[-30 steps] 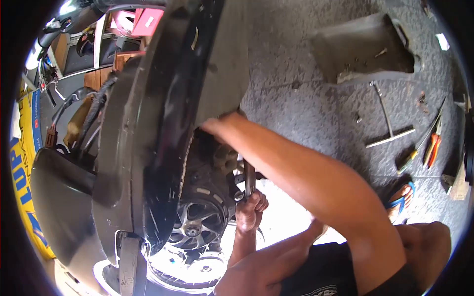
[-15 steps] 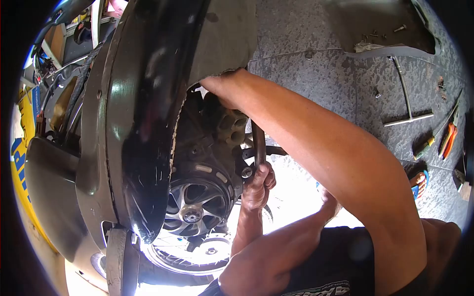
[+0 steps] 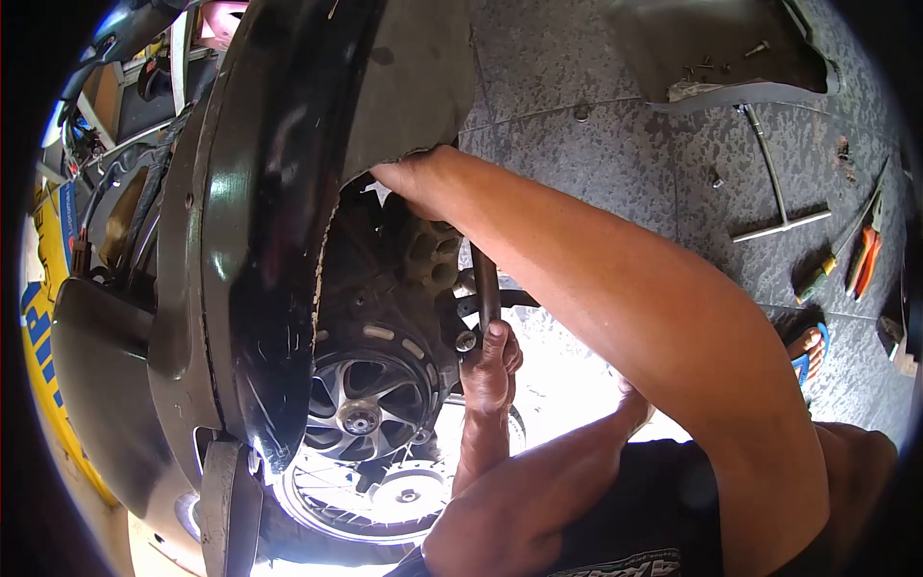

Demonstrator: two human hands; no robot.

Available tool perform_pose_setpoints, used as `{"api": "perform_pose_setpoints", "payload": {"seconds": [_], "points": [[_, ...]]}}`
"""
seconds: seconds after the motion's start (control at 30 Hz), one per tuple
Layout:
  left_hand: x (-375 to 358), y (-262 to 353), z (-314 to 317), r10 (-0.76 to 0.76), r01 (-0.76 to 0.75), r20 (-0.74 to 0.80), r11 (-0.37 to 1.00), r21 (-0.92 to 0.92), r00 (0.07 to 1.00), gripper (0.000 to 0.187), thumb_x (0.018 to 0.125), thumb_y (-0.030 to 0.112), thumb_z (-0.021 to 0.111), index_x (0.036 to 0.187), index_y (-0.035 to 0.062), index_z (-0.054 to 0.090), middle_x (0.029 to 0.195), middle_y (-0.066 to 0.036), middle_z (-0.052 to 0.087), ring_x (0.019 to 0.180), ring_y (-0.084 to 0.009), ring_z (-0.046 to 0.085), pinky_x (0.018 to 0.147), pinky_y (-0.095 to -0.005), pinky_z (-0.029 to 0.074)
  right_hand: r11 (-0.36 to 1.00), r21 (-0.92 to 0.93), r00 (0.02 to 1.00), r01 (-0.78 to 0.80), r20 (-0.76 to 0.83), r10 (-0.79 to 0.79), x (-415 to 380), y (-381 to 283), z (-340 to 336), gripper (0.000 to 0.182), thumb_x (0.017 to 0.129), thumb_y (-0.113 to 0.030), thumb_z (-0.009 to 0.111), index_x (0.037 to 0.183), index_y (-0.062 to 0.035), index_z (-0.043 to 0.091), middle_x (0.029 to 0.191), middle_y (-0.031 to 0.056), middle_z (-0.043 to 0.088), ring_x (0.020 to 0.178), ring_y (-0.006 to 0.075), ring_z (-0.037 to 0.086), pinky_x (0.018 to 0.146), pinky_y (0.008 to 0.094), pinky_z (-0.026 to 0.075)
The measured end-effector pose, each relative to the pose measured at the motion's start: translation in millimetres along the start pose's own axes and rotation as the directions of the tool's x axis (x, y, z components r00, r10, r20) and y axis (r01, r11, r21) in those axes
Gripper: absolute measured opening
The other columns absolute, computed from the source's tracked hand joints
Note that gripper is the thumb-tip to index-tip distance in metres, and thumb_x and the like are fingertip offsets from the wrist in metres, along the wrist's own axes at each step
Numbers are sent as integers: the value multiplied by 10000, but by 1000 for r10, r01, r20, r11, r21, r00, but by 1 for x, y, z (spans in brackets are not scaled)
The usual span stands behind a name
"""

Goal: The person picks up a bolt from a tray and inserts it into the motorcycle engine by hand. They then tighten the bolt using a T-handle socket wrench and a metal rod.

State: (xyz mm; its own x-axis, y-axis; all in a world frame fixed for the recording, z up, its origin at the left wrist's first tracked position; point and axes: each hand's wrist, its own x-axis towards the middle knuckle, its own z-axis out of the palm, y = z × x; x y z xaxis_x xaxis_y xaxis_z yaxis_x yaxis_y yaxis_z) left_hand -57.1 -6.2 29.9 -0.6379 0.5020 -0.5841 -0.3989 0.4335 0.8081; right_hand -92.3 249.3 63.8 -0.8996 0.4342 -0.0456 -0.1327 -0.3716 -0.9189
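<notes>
My left hand [image 3: 492,363] is closed around the lower end of a dark tubular bar [image 3: 486,288] beside the engine, thumb pointing up along it. A round bolt head [image 3: 466,341] sits just left of that hand. My right forearm [image 3: 538,216] reaches across, and its hand goes in behind the torn edge of the dark body panel [image 3: 260,240], so the fingers are hidden. Below the panel is the engine side [image 3: 365,288], with a spoked fan-like rotor [image 3: 361,415] showing. A metal part with round holes [image 3: 433,255] lies near my right wrist.
On the grey floor at right are a T-handle wrench [image 3: 781,216], a screwdriver [image 3: 817,279] and orange-handled pliers [image 3: 863,262]. A loose dark panel [image 3: 721,48] holds several screws. A spoked wheel [image 3: 404,495] stands behind the engine. A foot in a blue sandal [image 3: 812,351] shows at right.
The view has shifted slightly, so most things sit a little further left. My left hand keeps its grip on the bar, and my right hand stays behind the panel.
</notes>
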Motion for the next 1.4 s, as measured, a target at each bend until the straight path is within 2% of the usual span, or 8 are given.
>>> {"api": "perform_pose_setpoints", "payload": {"seconds": [0.13,0.2,0.37,0.73,0.8,1.03,1.2,1.4], "points": [[1,2,-4,-46,47,43,999,-12,998,352,896,404,646,815,79,539,572,41,414,494,-52,338,472,-216,266,1000,20,1000,-22,21,21,0,1,-3,584,961,-374,329,1470,-92,276,1571,57,189,1439,182,168,1156,348,169],[3,2,-10,-43,48,97,998,-43,994,396,874,438,660,870,57,555,591,27,440,518,-64,368,494,-222,289,951,-301,997,72,25,-68,-1,4,-4,597,980,-449,209,1455,-99,301,1547,46,255,1410,205,243,1138,358,234],[3,-2,-21,-31,40,166,998,-48,986,615,793,531,706,1050,-12,572,641,-16,507,583,-113,459,547,-249,350,997,-37,996,62,-65,-64,-2,4,1,601,979,-452,216,1460,-100,295,1544,47,264,1409,213,247,1137,355,236],[6,-4,-16,-50,84,203,983,-163,978,526,842,464,682,1024,-16,567,576,10,433,491,-76,363,461,-232,293,966,-255,998,41,58,-27,-6,0,-6,627,951,-389,318,1490,-88,207,1582,63,134,1453,211,116,1158,414,163],[4,-4,-17,-31,65,204,985,-163,978,514,847,447,682,1029,-20,565,578,8,435,494,-80,368,463,-233,295,998,52,999,-25,32,23,-3,1,-2,622,951,-383,337,1488,-92,220,1581,51,147,1451,203,119,1156,403,170],[-3,4,-19,-83,185,436,963,-197,896,317,886,300,666,927,14,535,567,3,426,501,-77,376,468,-232,291,991,131,999,38,-42,-33,-9,-2,-1,587,948,-333,346,1475,-92,250,1578,67,157,1446,219,154,1162,349,166],[-4,3,-10,-30,223,540,929,-295,841,332,895,348,645,920,35,537,562,1,427,494,-83,378,460,-234,285,926,-367,988,90,150,-36,-4,2,-8,584,943,-302,342,1476,-85,239,1577,87,148,1446,223,154,1169,359,153],[-10,11,6,-159,377,464,823,-426,871,354,905,393,623,888,58,511,516,43,330,463,-68,300,429,-223,253,995,-43,994,87,-56,-89,2,14,6,585,963,-392,245,1467,-96,274,1554,55,228,1422,225,219,1147,397,211]]}}
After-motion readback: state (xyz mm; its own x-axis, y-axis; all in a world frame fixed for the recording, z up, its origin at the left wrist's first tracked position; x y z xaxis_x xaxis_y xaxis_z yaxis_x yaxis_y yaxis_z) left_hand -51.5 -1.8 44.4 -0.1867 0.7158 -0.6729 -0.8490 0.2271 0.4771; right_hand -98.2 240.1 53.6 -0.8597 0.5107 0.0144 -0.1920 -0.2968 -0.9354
